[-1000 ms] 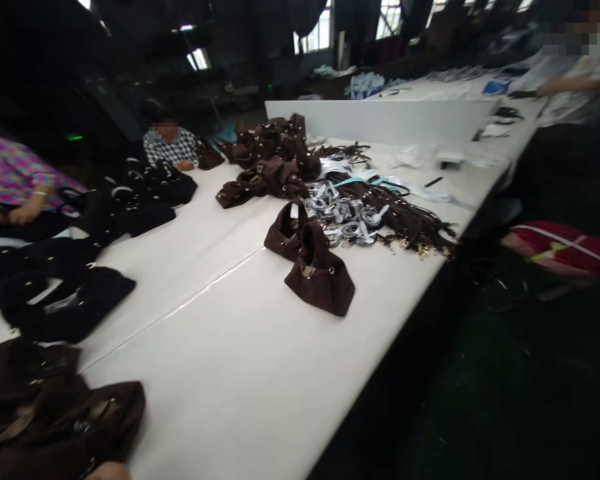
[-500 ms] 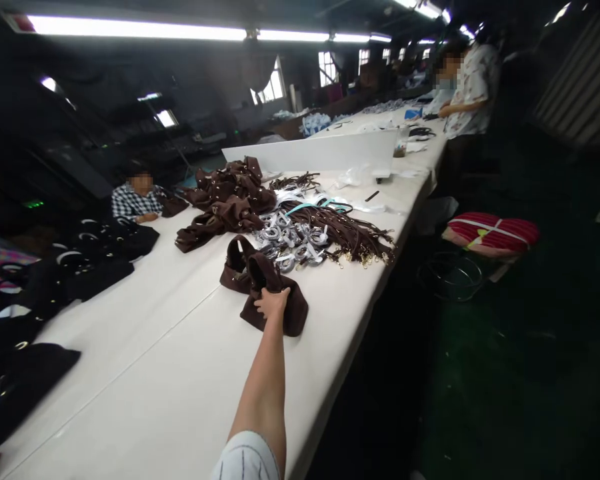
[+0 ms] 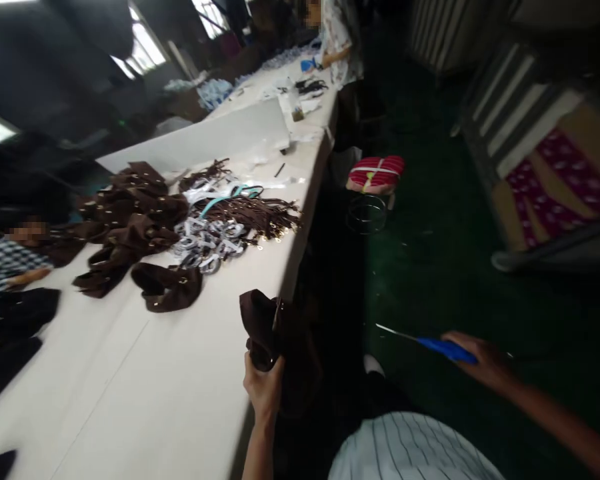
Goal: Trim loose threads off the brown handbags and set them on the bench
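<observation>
At the right edge of the white table point(image 3: 195, 373), my left hand point(image 3: 264, 385) grips a dark brown fabric bag point(image 3: 258, 320), part of which hangs past the edge in shadow. Over the dark floor, my right hand point(image 3: 480, 357) is closed on a blue-handled tool point(image 3: 443, 347) whose thin metal tip points left. Another brown bag point(image 3: 167, 288) lies on the table. Behind it are piled brown bags point(image 3: 135, 207), brown straps with gold clasps point(image 3: 260, 217) and grey-white coiled pieces point(image 3: 210, 240).
A low white board point(image 3: 200, 137) stands across the table. One person in a checked shirt point(image 3: 3, 263) sits at the left; another in a patterned shirt point(image 3: 337, 33) stands at the far end. A red-cushioned stool point(image 3: 377, 173) and a metal rack point(image 3: 530, 153) are on the right.
The view has turned right and down. The brown bag in my left hand has moved from the tabletop to the table's edge. My right hand and the blue-handled tool have come into view.
</observation>
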The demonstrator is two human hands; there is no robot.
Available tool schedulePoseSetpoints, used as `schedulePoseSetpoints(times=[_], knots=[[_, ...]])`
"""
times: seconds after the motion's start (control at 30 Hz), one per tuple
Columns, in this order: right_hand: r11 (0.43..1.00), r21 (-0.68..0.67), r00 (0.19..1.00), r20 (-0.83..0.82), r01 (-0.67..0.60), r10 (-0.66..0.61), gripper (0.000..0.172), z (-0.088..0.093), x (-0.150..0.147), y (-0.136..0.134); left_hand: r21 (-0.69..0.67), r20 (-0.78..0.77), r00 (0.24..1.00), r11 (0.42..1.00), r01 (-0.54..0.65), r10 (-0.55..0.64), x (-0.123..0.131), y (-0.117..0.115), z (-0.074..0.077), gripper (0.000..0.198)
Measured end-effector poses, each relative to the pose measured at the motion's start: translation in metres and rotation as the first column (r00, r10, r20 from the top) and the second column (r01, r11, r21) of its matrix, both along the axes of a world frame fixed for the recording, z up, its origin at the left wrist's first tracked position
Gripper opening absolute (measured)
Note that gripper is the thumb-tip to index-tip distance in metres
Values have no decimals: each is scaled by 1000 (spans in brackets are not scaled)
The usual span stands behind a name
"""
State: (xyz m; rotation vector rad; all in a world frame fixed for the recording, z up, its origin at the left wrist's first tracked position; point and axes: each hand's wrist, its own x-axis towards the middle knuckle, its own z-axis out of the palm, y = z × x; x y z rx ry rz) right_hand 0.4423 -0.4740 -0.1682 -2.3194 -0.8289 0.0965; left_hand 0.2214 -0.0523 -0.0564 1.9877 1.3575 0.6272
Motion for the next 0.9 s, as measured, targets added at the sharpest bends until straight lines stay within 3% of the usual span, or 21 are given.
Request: schedulePoseSetpoints(times=[0.1,0.23,0.37,0.5,0.63,0.7,0.8,0.9], knots=[[995,-73,995,-69,-72,67,22,18,-9,-37,-53,-91,992,995,86,-90,32,-54,-34,38],[968,-134,975,-90,-213,202,11,44,-46,-67,-127,-130,954,959,254,-270,74,-103,-78,33],[975,-164,982,-139,-149,126,9,47,-105,-89,-198,-77,887,879,434,-455,98,-150,-104,30],[972,-232,991,-119,26,-55,9,38,-128,-133,-201,-35,808,796,570,-588,104,-197,-111,30],[928,-260,952,-78,268,-296,6,31,-122,-182,-105,-65,707,710,697,-704,99,-233,-108,32],[935,-202,946,-86,292,-314,6,27,-114,-200,-30,-118,649,656,755,-752,95,-249,-107,35],[940,-182,949,-79,288,-306,5,20,-95,-223,105,-239,540,531,841,-807,88,-276,-108,35],[885,-212,900,-47,415,-434,10,13,-75,-251,197,-404,394,342,919,-826,79,-308,-107,38]])
